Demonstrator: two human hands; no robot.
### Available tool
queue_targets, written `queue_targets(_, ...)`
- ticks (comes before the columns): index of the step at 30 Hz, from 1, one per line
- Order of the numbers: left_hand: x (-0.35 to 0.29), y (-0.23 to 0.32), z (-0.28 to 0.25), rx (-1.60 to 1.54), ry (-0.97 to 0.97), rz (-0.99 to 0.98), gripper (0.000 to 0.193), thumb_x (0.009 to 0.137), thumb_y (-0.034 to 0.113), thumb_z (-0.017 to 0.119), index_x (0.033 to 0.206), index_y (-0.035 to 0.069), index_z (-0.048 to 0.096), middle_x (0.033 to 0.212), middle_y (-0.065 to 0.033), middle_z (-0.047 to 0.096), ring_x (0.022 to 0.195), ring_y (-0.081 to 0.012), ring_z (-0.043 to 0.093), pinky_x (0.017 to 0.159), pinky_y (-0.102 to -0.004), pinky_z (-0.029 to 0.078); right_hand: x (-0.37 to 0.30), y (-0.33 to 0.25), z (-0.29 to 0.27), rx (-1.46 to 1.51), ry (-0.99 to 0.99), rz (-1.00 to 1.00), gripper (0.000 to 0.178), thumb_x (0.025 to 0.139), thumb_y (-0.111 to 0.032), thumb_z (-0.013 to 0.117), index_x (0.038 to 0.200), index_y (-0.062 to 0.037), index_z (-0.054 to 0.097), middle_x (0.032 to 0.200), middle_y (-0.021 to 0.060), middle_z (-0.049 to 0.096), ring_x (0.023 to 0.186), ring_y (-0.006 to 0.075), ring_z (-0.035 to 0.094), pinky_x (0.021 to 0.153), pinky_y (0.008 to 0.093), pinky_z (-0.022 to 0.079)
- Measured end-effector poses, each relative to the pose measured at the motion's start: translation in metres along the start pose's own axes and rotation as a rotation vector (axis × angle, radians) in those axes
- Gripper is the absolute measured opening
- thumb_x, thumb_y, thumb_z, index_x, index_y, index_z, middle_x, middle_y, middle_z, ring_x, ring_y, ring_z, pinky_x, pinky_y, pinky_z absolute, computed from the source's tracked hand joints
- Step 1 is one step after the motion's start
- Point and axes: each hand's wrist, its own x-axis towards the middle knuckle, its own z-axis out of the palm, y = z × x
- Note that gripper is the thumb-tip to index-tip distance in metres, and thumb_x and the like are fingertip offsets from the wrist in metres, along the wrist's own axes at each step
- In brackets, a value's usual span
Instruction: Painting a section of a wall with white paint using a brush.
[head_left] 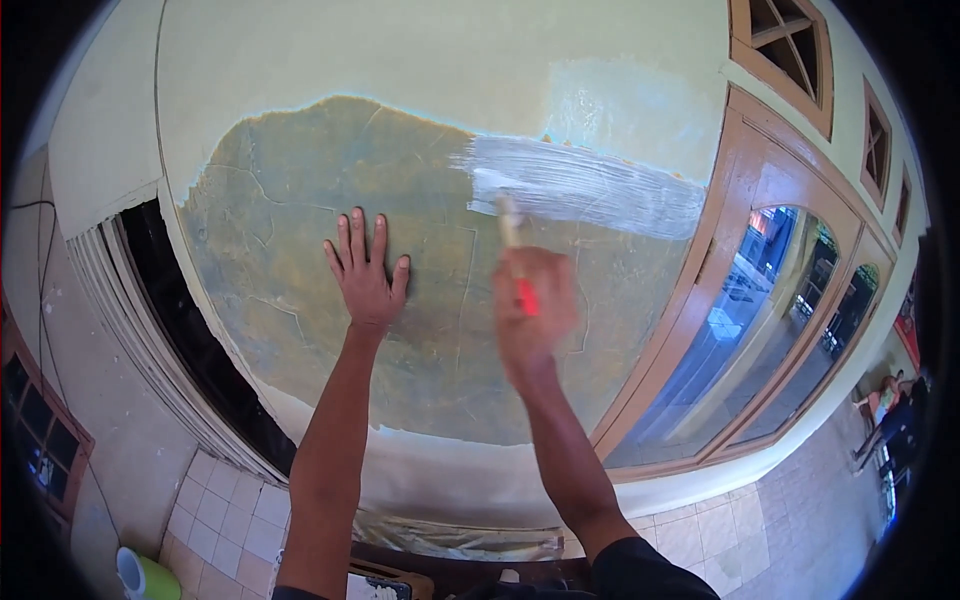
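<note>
Right hand (535, 302) holds a brush (511, 230); left hand (368, 285) touches the wall (275, 235).

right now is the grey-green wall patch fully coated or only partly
Partly: white coating covers its upper right; the remaining wall patch shows grey-green.

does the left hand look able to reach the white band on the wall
Probably yes: the left hand lies spread on the grey-green patch, and its way to the white band looks free at the left end, though the right hand and brush could crowd it farther right.
</note>
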Motion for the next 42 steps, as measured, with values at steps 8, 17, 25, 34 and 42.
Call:
queue_targets(8,0.003,0.005,0.002,0.013,0.018,0.000,0.062,0.101,0.049,0.043,0.152,0.014,0.044,0.163,-0.0153,0.030,0.152,-0.0371,0.021,0.120,-0.0611,0.007,0.003,0.045,-0.043,0.128,0.187,0.364,0.011,0.091,0.004,0.067,0.100,-0.0011,0.067,0.098,0.0086,0.065,0.090,0.0156,0.061,0.078,0.0298,0.050)
queue_targets(17,-0.001,0.012,0.005,0.009,0.012,-0.001,0.063,0.101,0.050,0.041,0.153,0.014,0.043,0.163,-0.0164,0.029,0.152,-0.0375,0.020,0.119,-0.0615,0.007,-0.029,0.047,-0.032,0.255,0.176,0.401,0.016,0.085,-0.001,0.073,0.100,-0.0016,0.068,0.103,0.0119,0.061,0.092,0.0253,0.060,0.072,0.0337,0.051)
queue_targets(25,-0.014,0.011,0.014,0.014,0.001,-0.002,0.064,0.101,0.050,0.041,0.152,0.013,0.043,0.163,-0.0168,0.029,0.152,-0.0381,0.020,0.119,-0.0612,0.007,-0.032,0.018,-0.007,0.198,-0.079,0.184,0.016,0.086,0.002,0.071,0.099,-0.0059,0.070,0.099,0.0122,0.063,0.091,0.0266,0.064,0.073,0.0350,0.051)
queue_targets(34,-0.009,0.019,0.010,0.018,0.017,0.013,0.062,0.102,0.048,0.040,0.152,0.012,0.043,0.163,-0.0170,0.030,0.152,-0.0382,0.021,0.119,-0.0611,0.008,-0.003,0.069,-0.094,-0.142,0.256,0.250,0.013,0.087,0.004,0.069,0.097,-0.0029,0.067,0.092,0.0123,0.063,0.086,0.0264,0.062,0.075,0.0360,0.050)
queue_targets(42,-0.003,0.078,0.025,-0.007,0.093,-0.046,0.071,0.101,0.051,0.040,0.155,0.005,0.035,0.164,-0.0214,0.022,0.152,-0.0415,0.018,0.119,-0.0626,0.006,-0.028,0.056,-0.056,-0.106,0.027,0.043,0.022,0.081,0.002,0.074,0.100,-0.0087,0.069,0.101,0.0121,0.060,0.093,0.0298,0.061,0.074,0.0361,0.050)
